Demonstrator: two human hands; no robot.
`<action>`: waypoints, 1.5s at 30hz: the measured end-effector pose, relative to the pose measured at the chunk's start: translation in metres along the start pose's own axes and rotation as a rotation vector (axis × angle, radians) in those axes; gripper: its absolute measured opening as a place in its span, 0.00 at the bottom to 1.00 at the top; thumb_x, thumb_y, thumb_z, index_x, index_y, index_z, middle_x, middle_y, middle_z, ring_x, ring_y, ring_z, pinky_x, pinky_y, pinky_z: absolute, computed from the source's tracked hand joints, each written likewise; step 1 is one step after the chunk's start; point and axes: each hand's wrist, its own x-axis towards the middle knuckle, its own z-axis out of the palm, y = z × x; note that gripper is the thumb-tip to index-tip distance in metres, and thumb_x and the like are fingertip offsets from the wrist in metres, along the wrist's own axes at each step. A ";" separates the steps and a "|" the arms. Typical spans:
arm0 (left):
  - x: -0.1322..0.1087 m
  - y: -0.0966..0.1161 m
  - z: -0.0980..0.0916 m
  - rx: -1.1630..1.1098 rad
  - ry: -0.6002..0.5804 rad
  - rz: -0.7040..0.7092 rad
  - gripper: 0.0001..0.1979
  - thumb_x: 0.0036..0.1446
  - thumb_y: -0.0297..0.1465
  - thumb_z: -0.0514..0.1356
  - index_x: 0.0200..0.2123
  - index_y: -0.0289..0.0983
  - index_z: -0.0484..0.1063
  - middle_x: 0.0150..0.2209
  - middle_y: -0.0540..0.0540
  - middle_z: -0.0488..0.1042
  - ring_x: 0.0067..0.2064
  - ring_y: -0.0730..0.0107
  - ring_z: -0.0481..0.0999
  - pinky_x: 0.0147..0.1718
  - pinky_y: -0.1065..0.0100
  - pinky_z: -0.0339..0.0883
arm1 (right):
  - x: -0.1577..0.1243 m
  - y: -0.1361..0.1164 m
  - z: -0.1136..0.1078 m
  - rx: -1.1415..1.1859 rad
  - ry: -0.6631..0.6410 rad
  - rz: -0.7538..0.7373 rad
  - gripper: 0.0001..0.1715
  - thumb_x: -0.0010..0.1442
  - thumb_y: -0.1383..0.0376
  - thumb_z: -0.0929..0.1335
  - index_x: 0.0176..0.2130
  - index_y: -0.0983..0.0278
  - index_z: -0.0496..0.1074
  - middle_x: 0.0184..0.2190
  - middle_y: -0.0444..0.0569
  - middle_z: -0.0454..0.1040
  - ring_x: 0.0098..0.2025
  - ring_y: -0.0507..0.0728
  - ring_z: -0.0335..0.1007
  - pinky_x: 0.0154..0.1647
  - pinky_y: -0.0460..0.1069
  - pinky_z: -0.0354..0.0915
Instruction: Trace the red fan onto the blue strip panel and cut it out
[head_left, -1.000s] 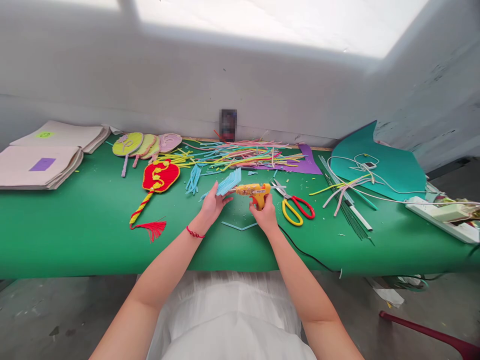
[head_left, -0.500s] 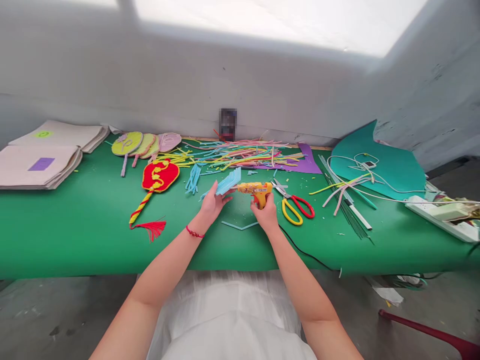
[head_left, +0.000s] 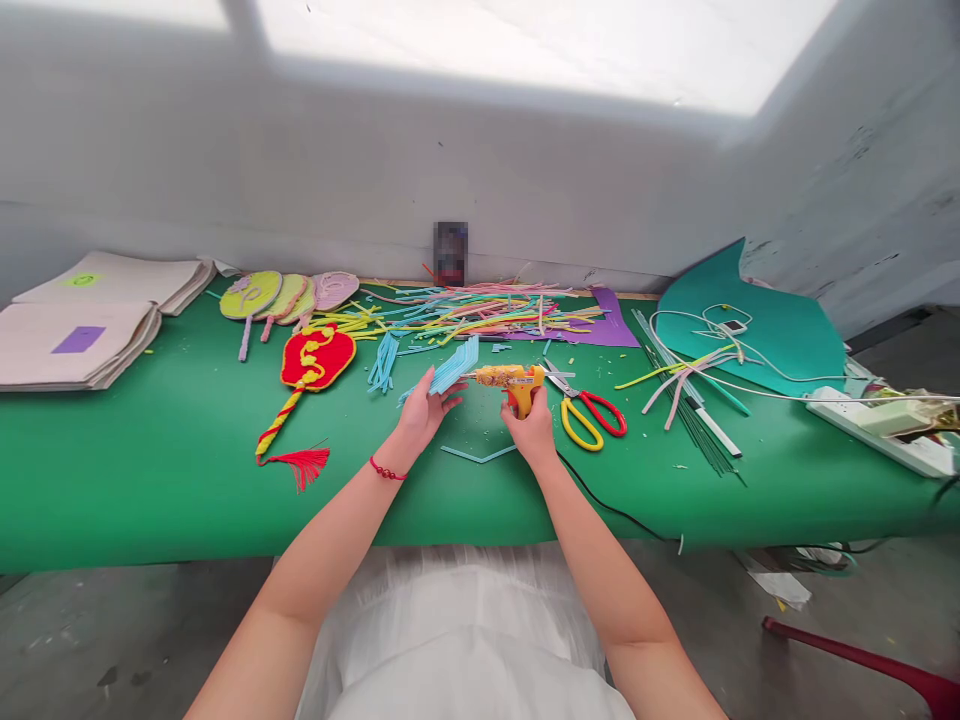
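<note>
Head view, nearest first: the person's white clothing (head_left: 465, 640) meets the front edge of the green tabletop (head_left: 187, 510), and a dark red bar (head_left: 855, 650) shows low on the right. On the tabletop, a bent light-blue strip (head_left: 480, 458) lies between the forearms. The left hand (head_left: 422, 412), with a red bracelet (head_left: 388, 470) at its wrist, is partly curled, thumb and fingers around the lower side of a panel of light-blue strips (head_left: 450, 368). The right hand (head_left: 531, 422) is closed round the handle of a yellow glue gun (head_left: 511, 378), whose nozzle points left and reaches the panel's right edge; whether it touches cannot be told. Right of the glue gun lie scissors (head_left: 592, 420) with one yellow and one red handle. To the left rests a red fan (head_left: 321, 357) with a red tassel (head_left: 304, 467). Beyond the panel, a heap of coloured strips (head_left: 480, 312) overlaps a purple sheet (head_left: 616, 325); pale fans (head_left: 251, 296) lie to its left, a teal sheet (head_left: 757, 320) to its right. Behind stands a grey wall (head_left: 337, 170).
</note>
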 end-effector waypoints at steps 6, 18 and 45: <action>-0.001 0.001 0.001 0.021 -0.012 0.001 0.17 0.62 0.39 0.53 0.40 0.35 0.77 0.42 0.42 0.79 0.42 0.64 0.77 0.40 0.66 0.65 | 0.000 -0.001 0.000 0.014 0.009 -0.006 0.20 0.49 0.56 0.68 0.38 0.60 0.57 0.30 0.44 0.69 0.28 0.55 0.68 0.30 0.50 0.65; -0.001 0.000 0.002 0.011 0.009 0.005 0.17 0.62 0.39 0.53 0.39 0.36 0.77 0.44 0.43 0.79 0.42 0.65 0.77 0.39 0.66 0.65 | -0.002 -0.004 0.001 -0.022 -0.036 -0.004 0.20 0.49 0.56 0.68 0.37 0.59 0.57 0.27 0.42 0.68 0.27 0.55 0.68 0.29 0.51 0.64; -0.002 0.002 0.002 0.042 -0.005 0.007 0.15 0.60 0.34 0.53 0.41 0.35 0.77 0.43 0.41 0.79 0.41 0.65 0.77 0.39 0.67 0.66 | 0.002 0.000 -0.005 -0.017 0.046 0.014 0.20 0.50 0.56 0.68 0.39 0.60 0.58 0.26 0.42 0.66 0.26 0.55 0.66 0.28 0.50 0.63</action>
